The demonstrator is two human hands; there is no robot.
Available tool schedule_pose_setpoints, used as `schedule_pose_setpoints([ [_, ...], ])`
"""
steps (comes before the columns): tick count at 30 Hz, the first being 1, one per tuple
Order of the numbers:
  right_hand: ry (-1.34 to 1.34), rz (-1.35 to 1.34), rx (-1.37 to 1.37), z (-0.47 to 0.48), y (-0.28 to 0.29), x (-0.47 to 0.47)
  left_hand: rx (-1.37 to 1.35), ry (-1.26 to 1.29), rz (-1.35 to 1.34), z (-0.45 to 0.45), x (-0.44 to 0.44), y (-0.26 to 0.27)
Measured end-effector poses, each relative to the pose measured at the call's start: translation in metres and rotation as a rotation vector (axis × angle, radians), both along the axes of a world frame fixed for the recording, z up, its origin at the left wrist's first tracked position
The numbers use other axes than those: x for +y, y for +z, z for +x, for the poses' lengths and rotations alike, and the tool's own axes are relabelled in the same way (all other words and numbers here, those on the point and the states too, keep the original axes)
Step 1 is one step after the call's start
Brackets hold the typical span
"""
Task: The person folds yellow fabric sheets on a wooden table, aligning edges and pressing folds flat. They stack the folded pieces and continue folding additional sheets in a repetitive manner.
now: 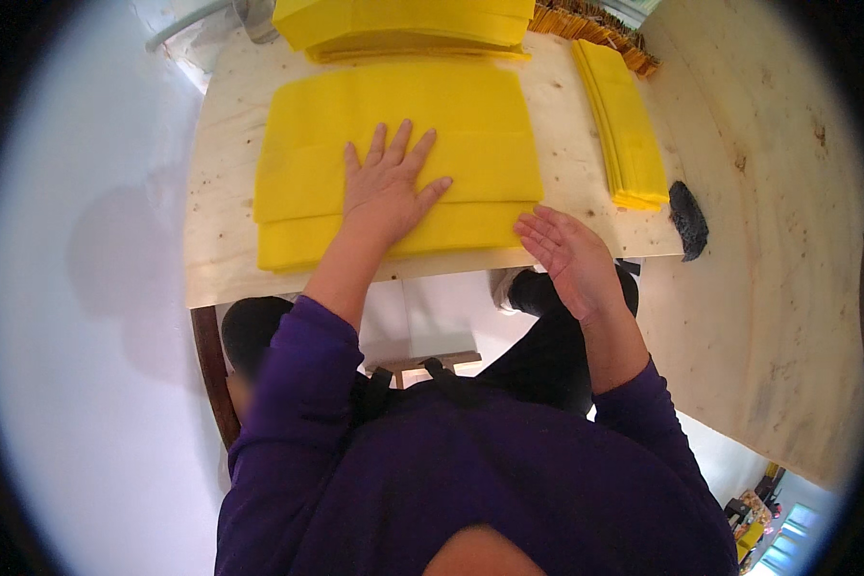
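Observation:
A stack of folded yellow fabric (475, 158) lies flat on the wooden table before me, its upper layer ending a little short of the near edge. My left hand (389, 189) rests palm down on it, fingers spread, holding nothing. At the stack's near right corner is my right hand (567, 252), turned on its side with the fingers together and straight. Its fingertips are beside or just touching the fabric edge; which one cannot be told. Nothing shows in its grasp.
Another yellow fabric pile (403, 25) stands at the far side. A narrow folded yellow strip (623, 129) lies to the right, near a dark grey object (688, 219). Behind is a bundle of thin orange-brown pieces (590, 32). A plywood board (749, 288) adjoins the plywood table (223, 216).

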State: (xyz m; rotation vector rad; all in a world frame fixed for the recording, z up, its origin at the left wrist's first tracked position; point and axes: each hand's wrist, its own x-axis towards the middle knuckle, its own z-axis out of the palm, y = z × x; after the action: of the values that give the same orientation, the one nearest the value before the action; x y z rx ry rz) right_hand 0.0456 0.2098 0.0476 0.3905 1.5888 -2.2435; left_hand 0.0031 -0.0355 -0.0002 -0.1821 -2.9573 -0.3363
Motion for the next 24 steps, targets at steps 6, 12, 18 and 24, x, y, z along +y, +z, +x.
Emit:
schedule_pose_setpoints([
  [6, -0.108, -0.346, -0.163, -0.026, -0.011, 0.011, -0.009, -0.005, -0.044, 0.001, -0.001, 0.000],
  [12, 0.096, -0.343, -0.087, -0.085, -0.030, 0.023, -0.057, -0.001, -0.042, 0.002, -0.001, 0.005],
  [18, 0.358, -0.263, -0.050, -0.161, -0.036, 0.014, -0.056, -0.007, -0.031, 0.002, -0.002, 0.006],
  [24, 0.436, 0.066, -0.074, -0.227, -0.021, -0.012, -0.088, -0.011, -0.009, 0.000, -0.003, 0.004],
])
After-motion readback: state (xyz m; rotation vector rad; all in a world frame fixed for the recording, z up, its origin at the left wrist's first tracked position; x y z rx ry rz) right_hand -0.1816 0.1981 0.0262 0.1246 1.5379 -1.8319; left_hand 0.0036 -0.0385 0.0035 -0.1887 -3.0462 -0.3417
